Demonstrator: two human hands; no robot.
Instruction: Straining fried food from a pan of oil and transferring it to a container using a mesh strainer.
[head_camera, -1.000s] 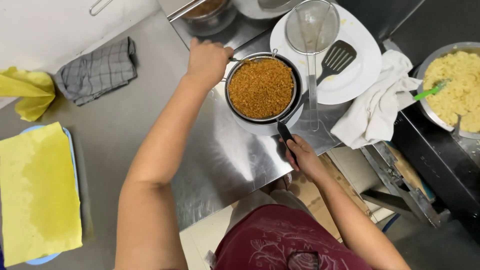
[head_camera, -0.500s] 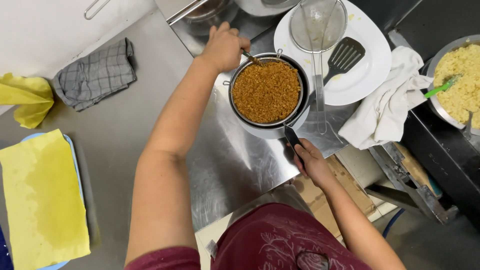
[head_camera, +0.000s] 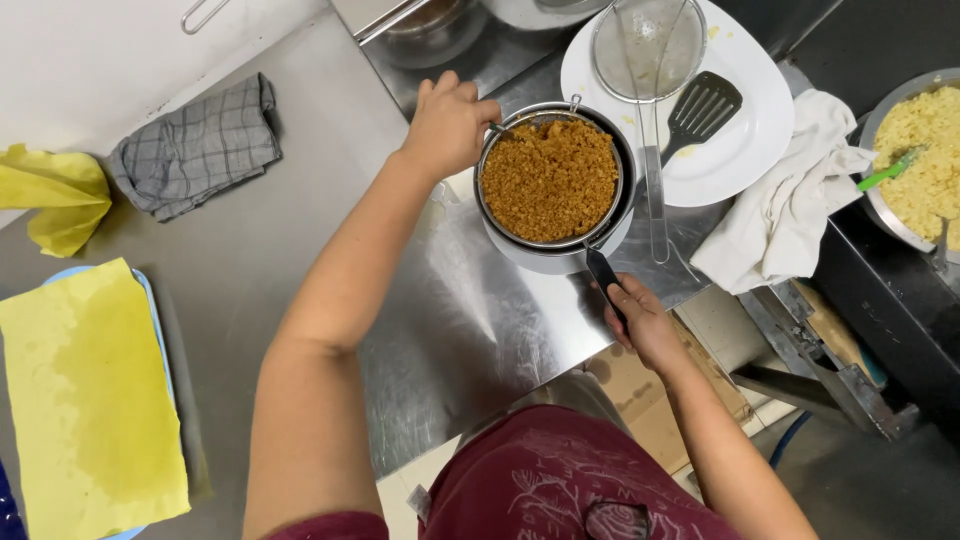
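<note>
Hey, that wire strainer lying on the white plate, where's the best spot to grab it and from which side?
Grip the wire strainer by its long thin handle, probably from the near counter edge. The handle runs off the white plate toward the person, free of the black spatula, while its mesh bowl sits flat and offers little to hold.

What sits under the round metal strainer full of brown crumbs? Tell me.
A pale round bowl shows beneath the round metal strainer, only its near rim visible. The brown crumbs and mesh cover its inside, so its contents cannot be seen.
</note>
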